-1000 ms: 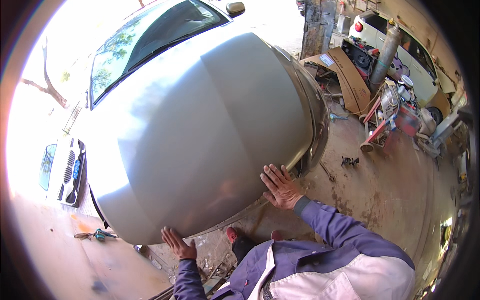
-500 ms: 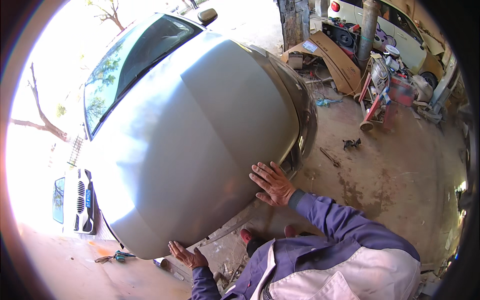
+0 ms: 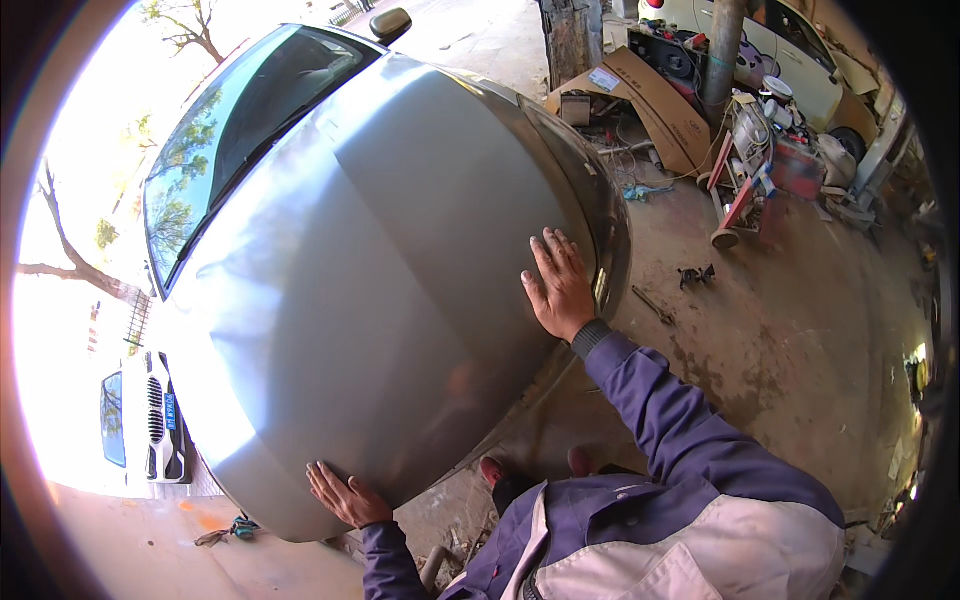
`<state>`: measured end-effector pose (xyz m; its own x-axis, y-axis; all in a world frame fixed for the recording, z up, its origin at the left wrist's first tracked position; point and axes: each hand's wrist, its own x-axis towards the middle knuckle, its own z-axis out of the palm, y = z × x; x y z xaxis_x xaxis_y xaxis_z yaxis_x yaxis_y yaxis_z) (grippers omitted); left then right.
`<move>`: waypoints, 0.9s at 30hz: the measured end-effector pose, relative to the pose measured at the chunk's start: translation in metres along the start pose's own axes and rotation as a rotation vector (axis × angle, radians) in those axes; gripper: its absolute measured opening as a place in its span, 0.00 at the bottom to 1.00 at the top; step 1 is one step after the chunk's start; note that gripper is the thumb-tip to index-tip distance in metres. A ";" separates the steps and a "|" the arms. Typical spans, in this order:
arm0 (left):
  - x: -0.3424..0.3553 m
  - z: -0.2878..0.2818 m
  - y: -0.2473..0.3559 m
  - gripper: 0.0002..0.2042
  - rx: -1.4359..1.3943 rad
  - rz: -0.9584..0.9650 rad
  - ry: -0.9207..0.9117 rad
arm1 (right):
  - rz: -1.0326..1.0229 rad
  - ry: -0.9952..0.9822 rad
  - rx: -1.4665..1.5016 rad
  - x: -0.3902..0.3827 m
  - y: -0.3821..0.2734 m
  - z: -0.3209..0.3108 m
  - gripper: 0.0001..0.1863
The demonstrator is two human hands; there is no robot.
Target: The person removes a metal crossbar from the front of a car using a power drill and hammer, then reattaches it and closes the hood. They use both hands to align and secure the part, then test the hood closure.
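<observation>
A large grey-silver car hood [image 3: 400,270] fills the middle of the view, with the windshield [image 3: 250,130] beyond it on the left. My right hand [image 3: 562,287] lies on the hood near its front edge, by the headlight side. Its fingers are stretched out and hold nothing. Flat on the hood's near side edge rests my left hand [image 3: 348,495], its fingers straight and a little apart. Below the hood's near edge, a narrow dark gap and parts of the car body are mostly hidden.
A bent brown cardboard sheet [image 3: 660,115], a metal cylinder [image 3: 722,55] and a red-framed cart [image 3: 738,205] stand at the far right. A small black part [image 3: 696,276] and a bar-like tool [image 3: 653,306] lie on the floor. A white car [image 3: 165,420] is at left.
My right hand has slid forward along the hood's front edge, away from me. My left hand has shifted left, further onto the hood. The hood's near edge sits slightly lower.
</observation>
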<state>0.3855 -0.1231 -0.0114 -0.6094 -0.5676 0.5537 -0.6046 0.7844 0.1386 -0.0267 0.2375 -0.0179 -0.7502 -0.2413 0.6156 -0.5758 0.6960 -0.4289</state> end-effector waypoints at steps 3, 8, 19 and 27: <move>-0.004 0.000 0.000 0.42 -0.001 0.014 -0.023 | 0.007 -0.031 0.012 -0.006 0.002 0.000 0.32; -0.004 0.001 0.008 0.34 0.023 0.038 -0.055 | 0.018 -0.048 0.039 -0.003 -0.001 -0.004 0.30; -0.006 -0.001 0.002 0.31 0.003 0.019 -0.022 | -0.002 0.030 0.050 -0.005 -0.004 -0.007 0.27; -0.012 0.004 0.003 0.28 -0.055 0.013 0.068 | -0.039 0.074 0.086 -0.004 -0.003 -0.008 0.25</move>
<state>0.3890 -0.1153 -0.0209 -0.5792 -0.5407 0.6100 -0.5670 0.8049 0.1750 -0.0193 0.2414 -0.0137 -0.7029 -0.2143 0.6783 -0.6319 0.6260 -0.4570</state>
